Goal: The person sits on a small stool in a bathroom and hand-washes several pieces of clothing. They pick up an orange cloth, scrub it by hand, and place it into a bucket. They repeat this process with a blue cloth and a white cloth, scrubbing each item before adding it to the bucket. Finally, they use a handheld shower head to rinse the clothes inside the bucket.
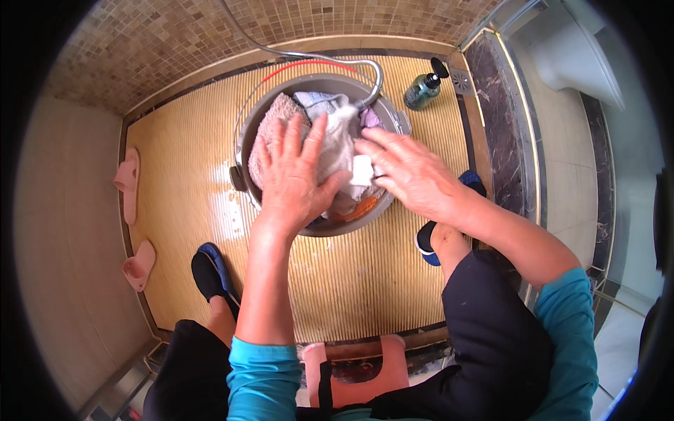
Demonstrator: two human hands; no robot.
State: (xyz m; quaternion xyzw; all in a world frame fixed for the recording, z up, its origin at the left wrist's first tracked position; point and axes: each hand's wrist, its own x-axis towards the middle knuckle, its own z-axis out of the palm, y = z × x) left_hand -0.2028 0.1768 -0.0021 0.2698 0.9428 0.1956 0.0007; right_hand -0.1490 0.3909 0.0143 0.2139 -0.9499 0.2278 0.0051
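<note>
A round grey-brown plastic bucket (345,229) full of cloths stands on the floor before me. In it lie a pinkish-brown towel (284,108), a light blue-grey cloth (318,104), a whitish cloth (339,137), a purple cloth (372,118) and something orange (360,209). My left hand (292,168) is spread palm down over the towel and whitish cloth, fingers apart. My right hand (413,168) is over the bucket's right side, fingers apart, beside a small white piece (363,170). The metal shower hose (378,73) ends in the bucket, where water seems to splash onto the cloth.
A green pump bottle (423,92) stands right of the bucket, near a floor drain (461,81). Pink slippers (131,181) lie by the left wall. A pink plastic stool (363,392) is beneath me. The ribbed yellow floor (210,210) looks wet left of the bucket.
</note>
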